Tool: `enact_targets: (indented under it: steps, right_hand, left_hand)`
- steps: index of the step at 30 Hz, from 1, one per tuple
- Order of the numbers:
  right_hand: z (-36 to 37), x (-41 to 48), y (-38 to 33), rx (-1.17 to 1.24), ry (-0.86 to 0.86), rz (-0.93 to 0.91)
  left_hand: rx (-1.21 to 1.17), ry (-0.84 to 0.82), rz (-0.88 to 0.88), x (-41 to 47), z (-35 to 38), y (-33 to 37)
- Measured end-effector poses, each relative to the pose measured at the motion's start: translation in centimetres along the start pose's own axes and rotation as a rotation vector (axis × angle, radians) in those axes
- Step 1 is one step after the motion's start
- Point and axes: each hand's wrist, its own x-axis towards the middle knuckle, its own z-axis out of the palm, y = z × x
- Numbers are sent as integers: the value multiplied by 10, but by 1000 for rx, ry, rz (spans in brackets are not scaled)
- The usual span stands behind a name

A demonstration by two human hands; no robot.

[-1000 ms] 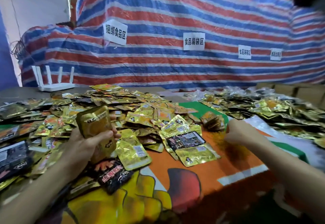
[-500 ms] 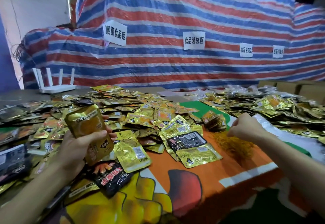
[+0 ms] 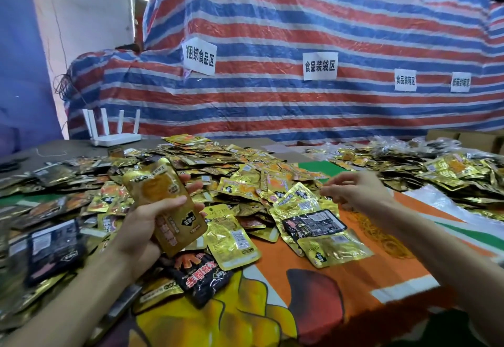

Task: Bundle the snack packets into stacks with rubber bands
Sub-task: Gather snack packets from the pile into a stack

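Left hand [image 3: 141, 226] grips a gold packet stack [image 3: 163, 196] upright above the loose packets [image 3: 245, 172], thumb across the front and fingers [image 3: 194, 187] curled behind. Right hand [image 3: 360, 191] hovers over the pile's edge, fingers half spread and blurred; can't tell if they hold anything. Rubber bands [image 3: 381, 235] lie on the cloth [image 3: 313, 278] beneath it.

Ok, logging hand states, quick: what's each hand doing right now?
Left hand: grips a stack of gold snack packets.
Right hand: fingers loosely curled, blurred; cannot tell if it holds anything.
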Motion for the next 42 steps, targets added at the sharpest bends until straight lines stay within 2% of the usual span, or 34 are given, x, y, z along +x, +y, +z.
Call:
enact_targets:
  steps: [4,8,11,17,18,20,22,25,29,31,35,38,42]
  right_hand:
    - [66,-15,-34,205,-251,-122]
    - [132,-21,-59,284,-363,-218]
    - [160,-18,-71,281,-331,-320]
    - [187,-15,-64,122,-89,-510]
    - [189,-14,-61,89,-85,-510]
    - [188,-11,-55,102,-187,-456]
    - [182,-9,-51,273,-389,-356]
    - [169,-6,-50,749,-663,-204]
    - [162,-6,-51,1248,-846,-151]
    - [162,-8,-52,1392,-871,-125]
    - [169,-11,-55,1243,-766,-125]
    - [176,-14,-55,1094,-739,-183]
    - [180,-19,-56,860,-599,-313]
  left_hand:
    - [-16,-11,-62,0,-5,0]
    - [8,-22,-143,-1,-7,-3]
    - [44,43,-188,-3,-3,-5]
    - [80,231,-96,3,2,-8]
    - [58,234,-85,4,1,-7]
    - [-35,158,-100,5,-1,-4]
    - [-139,66,-133,5,-4,-2]
    - [-271,45,-142,8,-10,-2]
    - [-350,-43,-120,7,-8,0]
    - [-363,-95,-121,6,-6,-1]
    - [-374,-122,-135,4,-7,0]
    - [-245,-35,-189,4,-9,1]
    - [-127,39,-255,2,-6,3]
